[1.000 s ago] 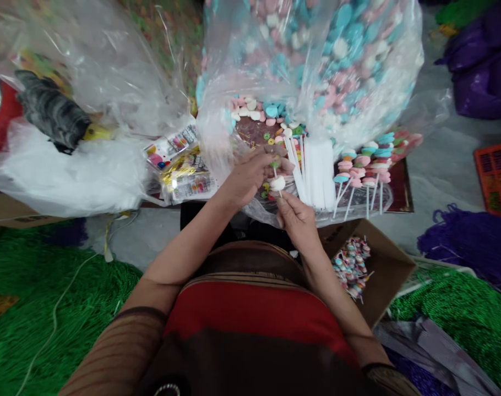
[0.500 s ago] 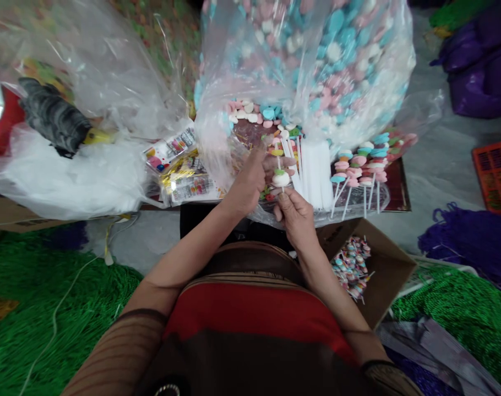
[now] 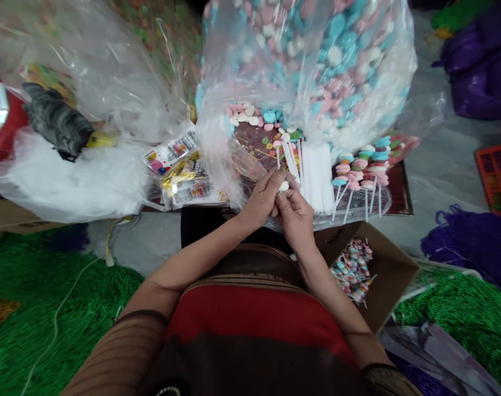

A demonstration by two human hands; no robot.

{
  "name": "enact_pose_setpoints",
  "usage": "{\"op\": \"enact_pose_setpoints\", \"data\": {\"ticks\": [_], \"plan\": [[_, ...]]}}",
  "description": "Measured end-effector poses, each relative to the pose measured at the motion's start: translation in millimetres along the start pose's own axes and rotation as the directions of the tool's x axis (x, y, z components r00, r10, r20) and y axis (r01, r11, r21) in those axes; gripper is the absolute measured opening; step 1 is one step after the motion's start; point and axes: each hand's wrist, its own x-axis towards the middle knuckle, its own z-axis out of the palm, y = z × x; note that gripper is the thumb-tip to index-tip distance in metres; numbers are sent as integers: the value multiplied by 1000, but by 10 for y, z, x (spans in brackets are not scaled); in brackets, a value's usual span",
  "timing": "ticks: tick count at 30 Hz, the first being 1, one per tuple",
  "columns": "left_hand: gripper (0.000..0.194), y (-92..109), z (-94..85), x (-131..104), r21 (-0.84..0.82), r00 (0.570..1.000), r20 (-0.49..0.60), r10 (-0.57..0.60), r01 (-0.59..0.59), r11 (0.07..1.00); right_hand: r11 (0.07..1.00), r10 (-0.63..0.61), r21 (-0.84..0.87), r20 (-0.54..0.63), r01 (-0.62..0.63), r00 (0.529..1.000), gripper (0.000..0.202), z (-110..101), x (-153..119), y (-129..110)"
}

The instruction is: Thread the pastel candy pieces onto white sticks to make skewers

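Note:
My right hand (image 3: 295,213) is closed at the lower end of a candy skewer, mostly hidden by fingers. One white candy (image 3: 283,187) of it shows between my hands. My left hand (image 3: 263,197) is pinched on the skewer just above and left of that candy, its fingertips close to my right thumb. Beyond the hands, small ring-shaped candies (image 3: 269,146) and several loose white sticks (image 3: 290,154) lie on the dark red table. A row of white sticks (image 3: 317,179) lies right of my hands. Finished-looking candy skewers (image 3: 360,170) rest further right.
A big clear bag of pink, blue and white candies (image 3: 337,60) stands behind. Printed wrappers (image 3: 192,176) and a white plastic bag (image 3: 72,179) are at left. A cardboard box (image 3: 393,286) with wrapped candy skewers stands below right. Green strands (image 3: 69,319) cover the floor.
My left hand has drawn back from the ring candies toward me and closed by my right hand. The green and white candies on the skewer are now largely covered by fingers.

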Motion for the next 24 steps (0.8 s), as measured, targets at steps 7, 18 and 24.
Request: {"op": "enact_pose_setpoints", "data": {"ticks": [7,18,24], "plan": [[53,272,-129,124,294,995,91,30,-56,954,997,45,71,-33,-42,998,42,-102,80,-10],[30,457,-862,1589,976,981,-3,196,-40,216,985,49,170,-99,-31,994,44,-34,25,57],[38,335,-897,1746,997,987,-47,153,37,64,991,32,135,-99,-19,995,44,-36,23,100]]}}
